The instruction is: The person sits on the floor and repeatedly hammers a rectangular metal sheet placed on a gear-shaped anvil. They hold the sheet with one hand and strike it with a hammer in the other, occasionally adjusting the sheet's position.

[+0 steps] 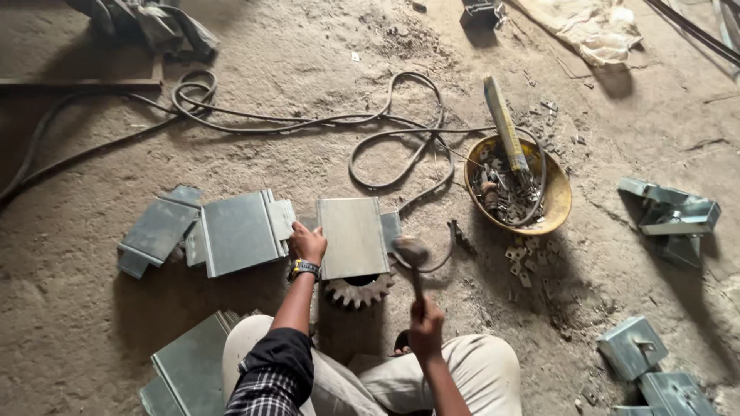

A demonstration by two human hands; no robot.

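My left hand (307,242) presses on the left edge of a folded grey sheet-metal piece (353,236), which lies on a toothed gear wheel (356,290) on the dirt floor. A watch is on that wrist. My right hand (425,323) grips the handle of a hammer (412,254), whose head hovers at the right edge of the metal piece. I am sitting on the ground with my knees in light trousers below.
More bent sheet-metal pieces lie at left (231,231), bottom left (189,370) and right (671,212). A yellow bowl (556,206) of small metal scraps stands at right. A long cable (385,131) loops across the floor behind.
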